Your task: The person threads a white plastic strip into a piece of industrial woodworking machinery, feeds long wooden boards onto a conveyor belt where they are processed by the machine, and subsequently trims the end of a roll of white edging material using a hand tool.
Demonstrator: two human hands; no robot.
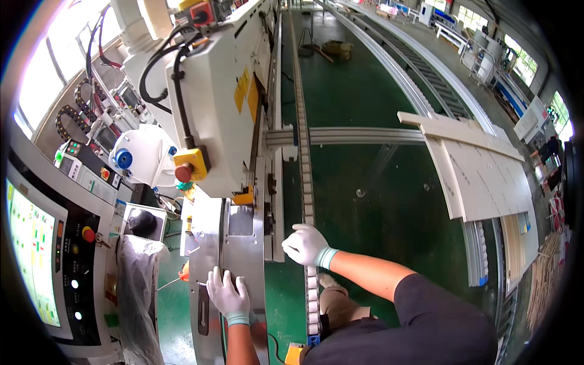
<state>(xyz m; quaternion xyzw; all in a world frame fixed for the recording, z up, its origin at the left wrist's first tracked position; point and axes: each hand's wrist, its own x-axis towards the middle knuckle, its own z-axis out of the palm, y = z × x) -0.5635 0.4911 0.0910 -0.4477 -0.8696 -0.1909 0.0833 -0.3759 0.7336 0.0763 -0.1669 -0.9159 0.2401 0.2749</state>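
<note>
My left hand (pixel 229 295), in a white glove with a green cuff, lies on the machine's metal bed (pixel 248 280) with its fingers stretched and apart. No object shows in it. Beside that bed, just left of the fingers, is an orange-handled tool (pixel 184 272) with a thin shaft. My right hand (pixel 306 244), gloved the same way, is over the narrow roller rail (pixel 308 210) with its fingers curled together. Its palm side is hidden, so whatever it may hold cannot be made out.
A tall white machine head (pixel 213 109) with a red button on a yellow box (pixel 191 166) stands ahead. At left is a lit control panel (pixel 36 255). White boards (pixel 480 173) lie stacked on the right-hand conveyor. A cable (pixel 277 347) trails near my feet.
</note>
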